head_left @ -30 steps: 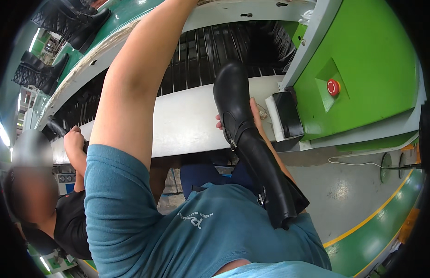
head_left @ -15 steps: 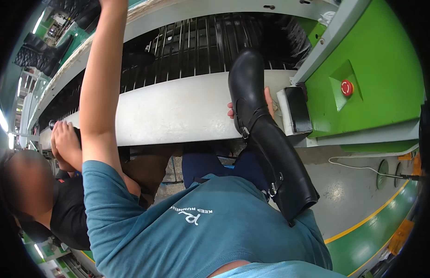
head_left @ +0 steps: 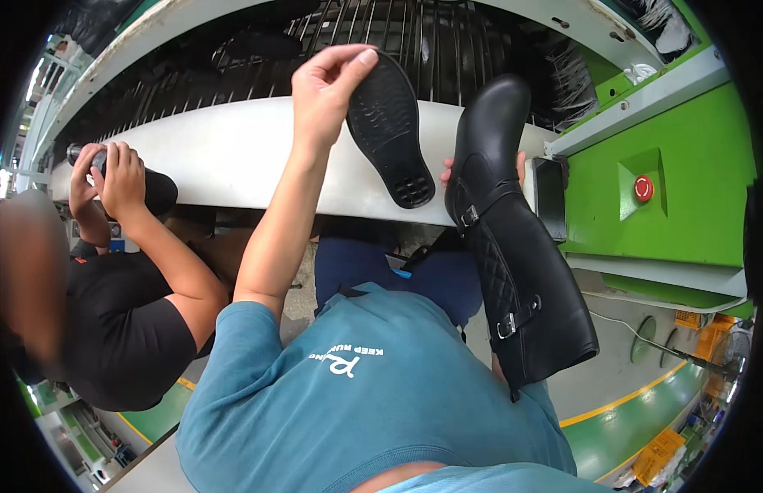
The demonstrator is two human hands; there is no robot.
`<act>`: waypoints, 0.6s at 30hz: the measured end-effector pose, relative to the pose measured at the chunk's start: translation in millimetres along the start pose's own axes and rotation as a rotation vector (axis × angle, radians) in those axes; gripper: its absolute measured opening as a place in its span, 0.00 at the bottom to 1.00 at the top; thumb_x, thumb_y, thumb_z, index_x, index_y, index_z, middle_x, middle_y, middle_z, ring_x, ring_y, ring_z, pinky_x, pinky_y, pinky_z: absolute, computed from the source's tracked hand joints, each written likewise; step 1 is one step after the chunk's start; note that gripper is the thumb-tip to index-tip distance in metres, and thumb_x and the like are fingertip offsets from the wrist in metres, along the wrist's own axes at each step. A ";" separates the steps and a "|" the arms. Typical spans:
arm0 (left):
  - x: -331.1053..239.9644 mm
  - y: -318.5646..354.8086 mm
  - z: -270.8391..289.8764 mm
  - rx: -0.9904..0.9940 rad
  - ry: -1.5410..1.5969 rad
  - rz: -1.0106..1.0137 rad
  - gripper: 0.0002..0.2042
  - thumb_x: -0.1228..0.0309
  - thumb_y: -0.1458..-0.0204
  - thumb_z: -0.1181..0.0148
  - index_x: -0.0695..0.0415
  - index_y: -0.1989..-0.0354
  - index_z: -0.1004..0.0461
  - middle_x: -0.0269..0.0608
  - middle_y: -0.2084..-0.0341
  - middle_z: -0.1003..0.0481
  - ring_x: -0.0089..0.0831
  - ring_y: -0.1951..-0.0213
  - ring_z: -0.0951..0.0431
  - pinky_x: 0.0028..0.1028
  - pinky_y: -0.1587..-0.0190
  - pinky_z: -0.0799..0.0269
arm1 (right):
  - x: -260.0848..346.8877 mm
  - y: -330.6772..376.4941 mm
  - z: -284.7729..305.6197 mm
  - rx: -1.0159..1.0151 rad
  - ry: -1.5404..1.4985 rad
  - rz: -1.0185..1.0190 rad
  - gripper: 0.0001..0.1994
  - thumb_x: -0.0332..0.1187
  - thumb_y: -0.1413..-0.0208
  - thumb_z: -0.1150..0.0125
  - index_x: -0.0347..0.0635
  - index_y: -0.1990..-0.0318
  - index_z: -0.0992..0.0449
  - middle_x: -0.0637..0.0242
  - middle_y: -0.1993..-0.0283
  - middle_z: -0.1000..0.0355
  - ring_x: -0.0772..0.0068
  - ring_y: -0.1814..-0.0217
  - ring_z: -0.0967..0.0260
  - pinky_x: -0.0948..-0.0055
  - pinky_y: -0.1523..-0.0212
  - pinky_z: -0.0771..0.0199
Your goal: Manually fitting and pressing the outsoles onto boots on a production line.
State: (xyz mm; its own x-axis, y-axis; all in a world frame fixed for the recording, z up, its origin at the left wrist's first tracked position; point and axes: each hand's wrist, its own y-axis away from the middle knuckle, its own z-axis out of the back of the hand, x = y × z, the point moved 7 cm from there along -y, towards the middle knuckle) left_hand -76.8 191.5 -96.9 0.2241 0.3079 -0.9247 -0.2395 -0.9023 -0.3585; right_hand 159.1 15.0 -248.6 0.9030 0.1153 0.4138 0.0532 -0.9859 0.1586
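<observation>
While a co-worker (head_left: pixel 110 296) in a black shirt sits at the far left with both hands wrapped round a dark shoe (head_left: pixel 155 191) against the pale edge of the conveyor (head_left: pixel 233 152), the person's own work sits further right. The left hand (head_left: pixel 324 86) is raised over the conveyor, its fingers (head_left: pixel 361 59) closed in a pinch on the toe end of a black sole (head_left: pixel 390 127), which hangs tread side up toward the camera, heel end lowest and just over the conveyor's edge. Just right of it stands a tall black boot (head_left: pixel 513 246) with quilted shaft and two buckled straps, toe up over the conveyor, shaft slanting down to the lap. The right hand (head_left: pixel 480 168) is mostly hidden behind the boot's ankle; only fingertips show on either side, so it seems to clasp the boot, though I cannot tell how firmly. Further right are a green machine housing (head_left: pixel 694 172) and its red button (head_left: pixel 643 188).

The step in hand looks like bringing sole to boot. To do it well, I judge the boot should be held steady at the ankle, the sole turned so its toe matches the boot's toe, and the pinch kept at the sole's rim so the faces that meet stay untouched.
</observation>
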 end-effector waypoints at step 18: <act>-45.4 41.3 -55.4 0.292 0.143 0.011 0.14 0.72 0.25 0.36 0.66 0.37 0.20 0.41 0.52 0.13 0.21 0.51 0.15 0.25 0.45 0.18 | -17.4 56.4 -83.8 0.089 0.221 0.097 0.55 0.79 0.28 0.69 0.27 0.27 0.31 0.35 0.42 0.20 0.46 0.49 0.13 0.56 0.51 0.11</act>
State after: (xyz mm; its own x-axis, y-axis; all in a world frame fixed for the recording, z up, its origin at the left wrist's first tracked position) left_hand -44.6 123.5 -62.6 0.3456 0.2345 -0.9086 -0.4991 -0.7740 -0.3896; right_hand 110.7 -32.5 -171.7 0.7914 0.0336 0.6103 0.0171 -0.9993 0.0328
